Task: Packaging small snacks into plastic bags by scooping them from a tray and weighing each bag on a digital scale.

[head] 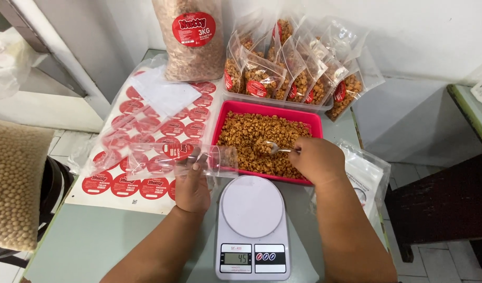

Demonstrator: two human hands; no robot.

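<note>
My left hand (pixel 193 187) holds an empty clear pouch (pixel 184 159) with a round red sticker, lying sideways with its mouth toward the tray. My right hand (pixel 317 159) grips a metal spoon (pixel 276 149) whose bowl is dug into the brown coated nuts (pixel 254 137) in a red tray (pixel 220 121). A white kitchen scale (pixel 252 222) with a bare round platform stands just in front of the tray, between my forearms.
A clear tub (pixel 325 106) with several filled, stickered pouches stands behind the tray. A big bag of nuts (pixel 194 39) stands at the back. Sheets of round red stickers (pixel 138 141) lie left. Empty pouches (pixel 364 175) lie right. A dark bench (pixel 445 199) stands farther right.
</note>
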